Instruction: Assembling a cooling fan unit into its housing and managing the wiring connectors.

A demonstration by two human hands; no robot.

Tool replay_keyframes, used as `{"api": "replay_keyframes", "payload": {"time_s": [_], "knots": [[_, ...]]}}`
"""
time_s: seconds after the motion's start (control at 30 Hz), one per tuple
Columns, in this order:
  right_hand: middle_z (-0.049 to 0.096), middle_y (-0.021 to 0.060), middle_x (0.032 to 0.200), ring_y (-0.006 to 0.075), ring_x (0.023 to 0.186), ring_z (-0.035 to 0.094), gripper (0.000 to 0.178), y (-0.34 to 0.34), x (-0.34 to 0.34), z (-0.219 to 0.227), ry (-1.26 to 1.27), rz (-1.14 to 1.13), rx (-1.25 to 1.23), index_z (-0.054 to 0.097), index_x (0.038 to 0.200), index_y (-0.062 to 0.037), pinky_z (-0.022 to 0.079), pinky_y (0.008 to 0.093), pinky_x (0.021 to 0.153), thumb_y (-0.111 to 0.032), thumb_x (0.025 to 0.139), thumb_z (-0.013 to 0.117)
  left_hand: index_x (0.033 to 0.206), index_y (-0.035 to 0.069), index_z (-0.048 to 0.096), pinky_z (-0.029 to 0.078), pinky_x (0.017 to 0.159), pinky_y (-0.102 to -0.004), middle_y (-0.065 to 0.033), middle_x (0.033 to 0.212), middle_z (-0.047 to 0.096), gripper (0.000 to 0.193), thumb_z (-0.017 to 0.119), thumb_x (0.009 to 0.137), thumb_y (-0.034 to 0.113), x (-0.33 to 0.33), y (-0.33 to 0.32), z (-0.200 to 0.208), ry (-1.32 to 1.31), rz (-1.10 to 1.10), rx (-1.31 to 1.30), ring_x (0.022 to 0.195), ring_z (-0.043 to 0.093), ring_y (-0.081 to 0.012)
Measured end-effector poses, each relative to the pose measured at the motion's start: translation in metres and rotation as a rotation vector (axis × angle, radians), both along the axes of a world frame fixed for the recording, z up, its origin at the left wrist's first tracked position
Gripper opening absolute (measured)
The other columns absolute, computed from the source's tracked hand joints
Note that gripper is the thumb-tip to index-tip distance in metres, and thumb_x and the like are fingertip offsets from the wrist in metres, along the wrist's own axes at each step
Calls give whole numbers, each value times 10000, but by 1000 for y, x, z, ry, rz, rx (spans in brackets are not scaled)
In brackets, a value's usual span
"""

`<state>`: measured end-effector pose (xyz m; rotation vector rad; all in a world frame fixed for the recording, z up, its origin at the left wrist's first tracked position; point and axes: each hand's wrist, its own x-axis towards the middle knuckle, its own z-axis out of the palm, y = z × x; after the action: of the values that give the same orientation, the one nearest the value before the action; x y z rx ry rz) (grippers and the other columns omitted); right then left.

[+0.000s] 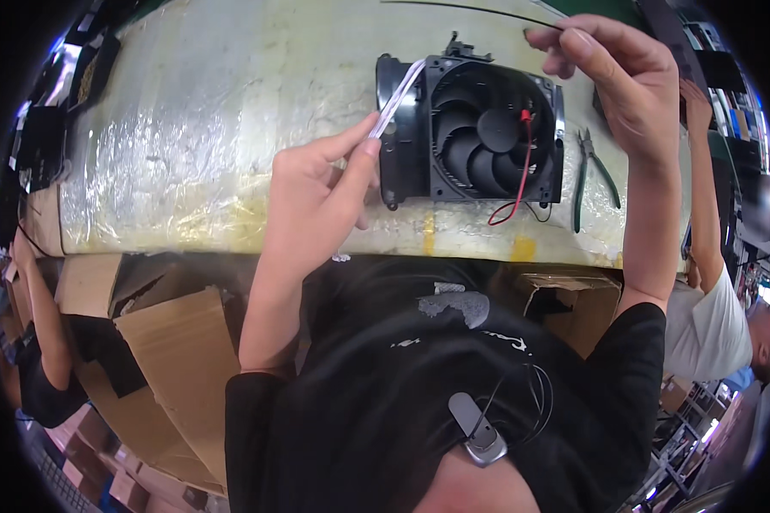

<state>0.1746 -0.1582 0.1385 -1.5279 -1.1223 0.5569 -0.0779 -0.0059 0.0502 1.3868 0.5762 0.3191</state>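
Two closed pinches: left hand on pale bundle, right hand on black strip. Apparent step: strip handling; next move likely calls for aligning both.

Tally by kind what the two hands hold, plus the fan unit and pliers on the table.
Fan unit: 1
Green-handled pliers: 1
White bundle, in the left hand: 1
Thin black strip, in the right hand: 1
Total: 4
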Motion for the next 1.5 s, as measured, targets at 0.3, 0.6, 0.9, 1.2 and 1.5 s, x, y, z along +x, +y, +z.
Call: {"api": "replay_keyframes", "payload": {"time_s": [0.3,0.6,0.9,1.2,1.5], "knots": [[703,220,797,180,591,695,124,49,-29,0,102,29,-23,613,773,44,551,236,510,2,819,720,1207,-42,652,388,417,-193,-23,683,616,285,599,956,81,-3,0,-6,-51,31,-81,471,505,-30],[712,158,793,88,548,636,111,50,-32,-2,74,23,-59,621,799,34,485,179,476,4,820,726,1213,-60,638,395,410,-189,-48,699,622,286,597,950,43,-2,2,-9,-77,33,-95,471,516,-44],[703,57,745,33,603,609,109,70,-44,-17,-132,75,-150,710,899,58,445,151,507,-39,856,737,1227,-52,632,405,397,-192,-69,702,615,285,583,957,23,-2,2,-7,-85,24,-89,466,516,-57],[705,52,764,22,621,596,107,74,-46,-21,-62,108,-216,713,901,51,432,143,524,-45,859,736,1220,-50,637,403,393,-192,-68,697,616,280,589,954,24,-1,1,-6,-85,26,-99,463,519,-55],[711,42,739,40,578,586,97,70,-60,-7,-119,99,-366,723,837,38,426,171,508,-56,845,746,1228,-45,633,460,467,-198,-65,731,658,298,597,953,63,-3,0,0,-74,-12,-100,521,572,-60]]}}
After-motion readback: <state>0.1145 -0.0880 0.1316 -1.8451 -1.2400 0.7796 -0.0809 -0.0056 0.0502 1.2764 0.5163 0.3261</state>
